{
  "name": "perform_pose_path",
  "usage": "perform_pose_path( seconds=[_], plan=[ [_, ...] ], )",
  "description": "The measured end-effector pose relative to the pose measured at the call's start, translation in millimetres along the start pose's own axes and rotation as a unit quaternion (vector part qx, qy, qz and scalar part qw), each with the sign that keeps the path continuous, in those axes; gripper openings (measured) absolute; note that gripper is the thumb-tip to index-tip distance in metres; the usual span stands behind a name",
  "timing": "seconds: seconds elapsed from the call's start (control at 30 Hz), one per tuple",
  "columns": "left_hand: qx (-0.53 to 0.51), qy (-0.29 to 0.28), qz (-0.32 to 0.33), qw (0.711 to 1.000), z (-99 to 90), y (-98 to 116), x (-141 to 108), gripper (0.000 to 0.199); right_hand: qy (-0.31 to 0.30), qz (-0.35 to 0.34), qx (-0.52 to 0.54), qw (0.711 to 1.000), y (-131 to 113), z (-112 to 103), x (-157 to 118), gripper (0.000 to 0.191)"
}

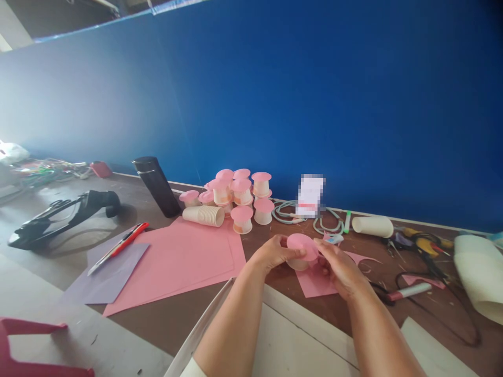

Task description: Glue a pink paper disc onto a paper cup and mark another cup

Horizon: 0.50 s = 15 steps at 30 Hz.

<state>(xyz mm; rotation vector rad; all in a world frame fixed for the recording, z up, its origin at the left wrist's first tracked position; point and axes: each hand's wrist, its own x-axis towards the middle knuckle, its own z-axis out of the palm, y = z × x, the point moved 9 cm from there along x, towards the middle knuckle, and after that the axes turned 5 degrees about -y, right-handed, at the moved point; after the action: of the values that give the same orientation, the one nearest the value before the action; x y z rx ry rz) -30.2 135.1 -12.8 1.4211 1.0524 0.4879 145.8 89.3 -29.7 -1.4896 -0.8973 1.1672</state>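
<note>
Between my hands is an upturned white paper cup [297, 264] with a pink paper disc [302, 245] on top. My left hand [275, 252] pinches the disc's left edge between thumb and fingers. On the other side, my right hand [340, 267] has its fingers closed at the disc's right edge; their tips are partly hidden. A pink paper scrap [314, 285] lies below the cup. Behind and to the left stand several disc-topped cups [242, 219], some stacked. A nested stack of paper cups [203, 215] rests on its side beside them.
Pink sheets [184, 256] and a purple sheet [118, 280] cover the left, with a red utility knife [120, 246] on top. A black bottle [157, 186] stands behind. Cables [288, 212], a white roll [372, 226] and a glue gun cord [459, 303] lie rightward. A white box [291, 340] is nearest me.
</note>
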Motion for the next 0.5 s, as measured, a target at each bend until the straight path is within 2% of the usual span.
perform_pose_path(
  seconds=[0.2,0.5],
  plan=[
    [0.012,0.0,-0.011,1.0,1.2,-1,0,0.067,0.019,0.022,-0.018,0.999,11,-3,6,0.052],
    [0.006,0.005,-0.006,1.0,-1.9,-7,4,0.073,0.013,0.014,-0.009,1.0,11,-2,7,0.052]
  ],
)
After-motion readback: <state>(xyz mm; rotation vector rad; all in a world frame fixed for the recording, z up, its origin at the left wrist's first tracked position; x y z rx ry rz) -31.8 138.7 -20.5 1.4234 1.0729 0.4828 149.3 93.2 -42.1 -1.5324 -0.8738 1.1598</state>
